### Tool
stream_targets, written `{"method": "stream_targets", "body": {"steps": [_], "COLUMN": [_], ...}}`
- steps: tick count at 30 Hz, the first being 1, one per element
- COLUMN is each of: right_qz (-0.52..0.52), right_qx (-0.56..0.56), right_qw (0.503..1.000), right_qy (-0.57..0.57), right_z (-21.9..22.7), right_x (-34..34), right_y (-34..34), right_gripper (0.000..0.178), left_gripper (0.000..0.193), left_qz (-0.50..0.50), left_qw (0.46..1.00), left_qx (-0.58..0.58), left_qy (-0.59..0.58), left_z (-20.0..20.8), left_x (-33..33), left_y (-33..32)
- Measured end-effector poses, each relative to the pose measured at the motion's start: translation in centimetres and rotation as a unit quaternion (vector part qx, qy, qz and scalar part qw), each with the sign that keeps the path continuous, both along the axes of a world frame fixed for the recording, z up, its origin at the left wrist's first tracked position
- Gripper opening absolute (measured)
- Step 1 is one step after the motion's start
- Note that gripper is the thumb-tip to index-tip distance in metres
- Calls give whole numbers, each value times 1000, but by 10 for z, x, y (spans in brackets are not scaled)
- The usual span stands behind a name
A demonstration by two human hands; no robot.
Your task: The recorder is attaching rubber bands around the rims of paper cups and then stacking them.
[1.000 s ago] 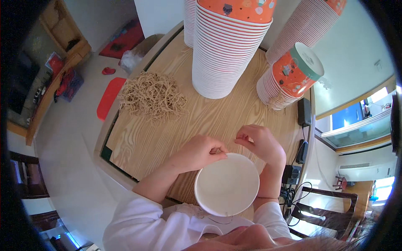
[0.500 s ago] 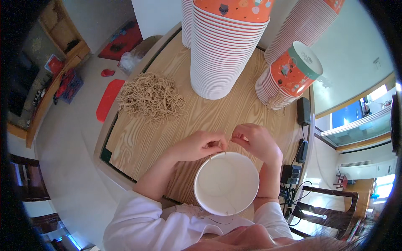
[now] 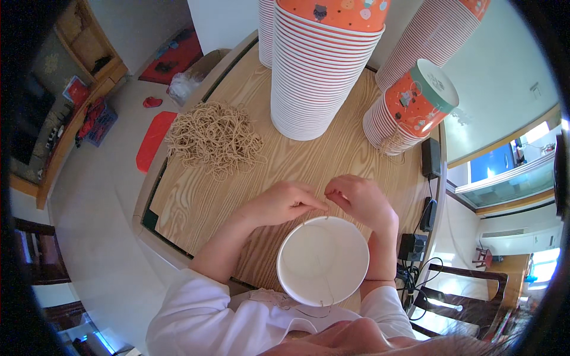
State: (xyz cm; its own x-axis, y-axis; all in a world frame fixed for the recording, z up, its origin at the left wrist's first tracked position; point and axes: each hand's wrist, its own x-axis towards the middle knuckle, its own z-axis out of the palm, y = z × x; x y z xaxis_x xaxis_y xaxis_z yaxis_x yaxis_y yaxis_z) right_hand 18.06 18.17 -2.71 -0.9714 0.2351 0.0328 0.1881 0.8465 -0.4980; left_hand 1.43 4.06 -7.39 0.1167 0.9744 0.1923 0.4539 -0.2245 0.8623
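Note:
A white paper bucket stands close to my body with its open mouth up. Thin twine hangs inside it and passes over the near rim. At the far rim, my left hand reaches in with its thumb and fingers closed in a pinch beside a bit of twine. My right hand is curled opposite it, fingertips pinched, almost touching the left. The twine between the fingertips is too thin to follow fully. A tangled pile of tan twine lies on the table beyond my left hand.
A tall stack of nested buckets rises at the back of the wooden table. A shorter upside-down stack with orange sides stands right of it. Black adapters and cables line the right edge. A red stool is at the left.
My left fingers have straightened and slid right toward my right fingertips. The bucket has shifted very slightly right.

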Motion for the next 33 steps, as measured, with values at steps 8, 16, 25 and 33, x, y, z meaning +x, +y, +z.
{"method": "stream_targets", "body": {"steps": [8, 16, 25, 33], "right_qz": [2, 13, 3, -15], "right_qx": [-9, -3, -10, -18], "right_qw": [1000, 1000, 1000, 999], "right_qy": [3, 16, 27, 35], "right_z": [10, 15, 21, 19], "right_x": [7, 8, 11, 14], "right_y": [-1, -6, -9, -7], "right_gripper": [7, 10, 9, 11], "left_gripper": [13, 15, 26, 24], "left_qz": [3, -88, -59, 38], "left_qw": [999, 946, 732, 860], "left_qx": [-48, -77, -205, -150], "left_qy": [5, -302, -648, -487], "left_z": [1, -40, -39, -27], "left_x": [7, 8, 20, 20], "left_y": [9, 16, 13, 6]}}
